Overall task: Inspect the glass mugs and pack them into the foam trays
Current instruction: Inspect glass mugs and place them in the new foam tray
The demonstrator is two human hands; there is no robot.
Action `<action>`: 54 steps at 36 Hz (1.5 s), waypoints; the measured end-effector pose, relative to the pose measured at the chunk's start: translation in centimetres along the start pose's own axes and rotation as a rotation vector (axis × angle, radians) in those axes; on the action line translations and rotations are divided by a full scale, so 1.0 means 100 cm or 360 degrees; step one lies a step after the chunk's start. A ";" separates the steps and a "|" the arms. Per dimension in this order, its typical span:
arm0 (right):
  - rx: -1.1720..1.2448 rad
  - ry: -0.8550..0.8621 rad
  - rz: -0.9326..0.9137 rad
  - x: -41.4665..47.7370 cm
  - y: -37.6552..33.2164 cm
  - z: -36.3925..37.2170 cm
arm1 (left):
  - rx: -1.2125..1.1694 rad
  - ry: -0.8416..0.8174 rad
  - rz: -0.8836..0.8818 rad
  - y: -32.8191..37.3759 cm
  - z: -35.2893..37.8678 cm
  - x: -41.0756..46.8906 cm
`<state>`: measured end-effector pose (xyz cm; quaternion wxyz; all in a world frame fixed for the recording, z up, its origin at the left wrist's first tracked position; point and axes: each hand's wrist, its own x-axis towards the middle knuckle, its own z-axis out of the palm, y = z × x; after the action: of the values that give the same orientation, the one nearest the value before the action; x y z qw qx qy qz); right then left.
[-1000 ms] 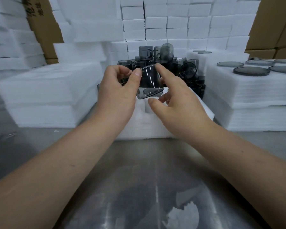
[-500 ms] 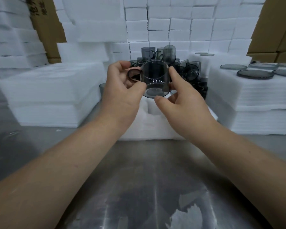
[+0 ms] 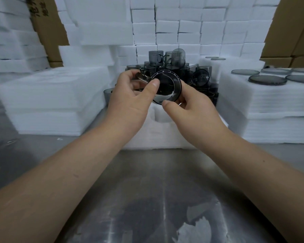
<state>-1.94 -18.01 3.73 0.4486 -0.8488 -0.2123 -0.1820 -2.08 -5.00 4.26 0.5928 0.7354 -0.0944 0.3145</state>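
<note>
- The steel table (image 3: 147, 190) is lying open nearest.
- Over a pocket in the foam tray (image 3: 153, 135), the left hand (image 3: 132, 99) is pinching the glass mug (image 3: 167, 85) at handle and rim; the right hand (image 3: 188, 109) is cradling it with curled fingers.
- Rotating it slowly, lightly gripped, is probably serving best.
- The mug pile (image 3: 167, 60) is crowding behind, foam stacks (image 3: 51, 88) flanking; straight down looks clearest.

Both hands hold one dark glass mug (image 3: 167, 85), tipped so a circular end faces the camera. Left hand (image 3: 130, 100): thumb pressed on the near rim, fingers curled at the handle side. Right hand (image 3: 191, 109): thumb under the lower rim, fingers behind the wall. Directly below the fingers lies a foam tray (image 3: 147, 134) with a round cavity. Beyond the fingertips stand stacked mugs (image 3: 200, 76).
</note>
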 end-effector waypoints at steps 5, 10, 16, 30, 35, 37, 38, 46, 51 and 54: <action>0.0025 0.0014 -0.0004 0.000 0.001 0.000 | -0.0014 -0.0007 -0.0016 -0.001 0.000 0.000; 0.0023 0.0001 -0.0015 0.000 0.000 0.000 | 0.0026 -0.0018 0.0003 -0.001 -0.001 -0.001; 0.0088 0.0088 0.0038 0.000 0.003 0.001 | 0.0024 -0.0037 0.0092 0.000 -0.001 -0.002; 0.0327 0.0131 0.0065 0.002 0.008 0.002 | 0.0070 -0.0257 0.0344 0.003 0.002 -0.009; 0.0429 0.0076 0.0093 0.005 0.008 0.000 | 0.0285 -0.0218 0.0475 -0.001 0.000 -0.009; 0.0469 0.0044 0.0102 0.007 0.008 0.000 | 0.0342 -0.0213 0.0542 -0.002 0.000 -0.010; 0.0476 0.0034 0.0105 0.007 0.008 0.000 | 0.0362 -0.0216 0.0576 -0.002 -0.001 -0.011; 0.0464 0.0003 0.0111 0.008 0.007 0.000 | 0.0449 -0.0331 0.0733 -0.004 -0.003 -0.013; 0.0446 0.0013 0.0044 0.005 0.003 -0.001 | 0.0181 -0.0495 0.0630 0.002 -0.004 -0.015; 0.0508 0.0013 0.0044 0.004 0.001 -0.003 | 0.0100 -0.0542 0.0605 0.005 -0.005 -0.015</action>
<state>-1.54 -18.23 4.00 0.5811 -0.7689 -0.2250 -0.1432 -3.65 -4.97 3.86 0.4755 0.7649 -0.3194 0.2947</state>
